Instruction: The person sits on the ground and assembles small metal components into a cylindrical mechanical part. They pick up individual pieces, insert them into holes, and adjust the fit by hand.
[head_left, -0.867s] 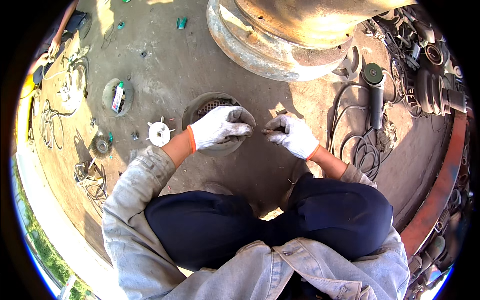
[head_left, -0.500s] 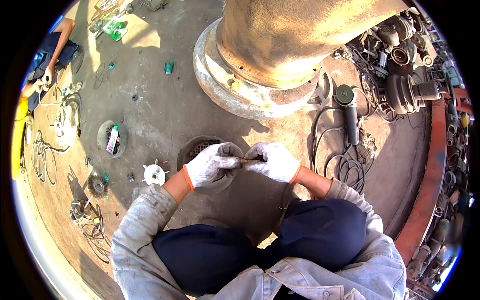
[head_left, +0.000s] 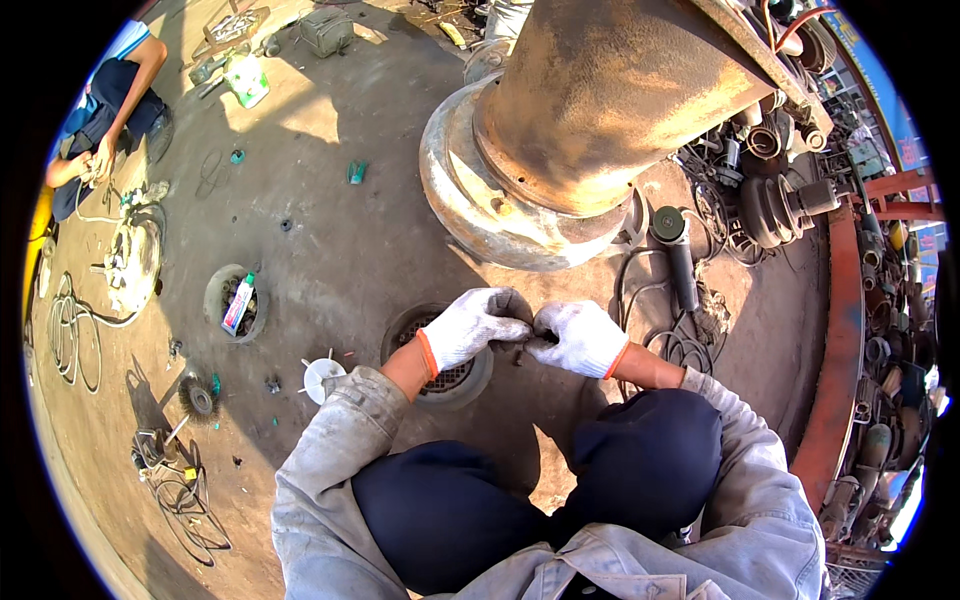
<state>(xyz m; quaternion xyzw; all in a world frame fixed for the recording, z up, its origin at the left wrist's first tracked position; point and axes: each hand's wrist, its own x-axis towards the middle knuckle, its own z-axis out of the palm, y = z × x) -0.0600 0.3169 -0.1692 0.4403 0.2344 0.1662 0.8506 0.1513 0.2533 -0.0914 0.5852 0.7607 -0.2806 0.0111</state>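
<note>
My left hand (head_left: 470, 328) and my right hand (head_left: 578, 338) wear white knit gloves with orange cuffs and grimy grey fingertips. They face each other above my knees, fingers curled and pinched. A small dark thing seems to sit between the fingertips, but it is too hidden to name. Beneath my left hand stands a round tub (head_left: 478, 388) with a grid-like part inside, partly covered by the hand and wrist. A white round piece with thin prongs (head_left: 322, 380) lies left of my left forearm.
A big rusty flanged pipe casing (head_left: 610, 110) stands ahead. To the right are an angle grinder (head_left: 681, 265) with its cable, and a red beam (head_left: 835, 350) beside piled metal parts. At left lie a bowl (head_left: 212, 300) holding a tube, a wire wheel (head_left: 198, 397) and cables. Another person (head_left: 125, 85) crouches far left.
The view has shifted, so the surroundings appear moved. My hands stay together at the fingertips, with a slightly wider gap between them and the fingers turned a little.
</note>
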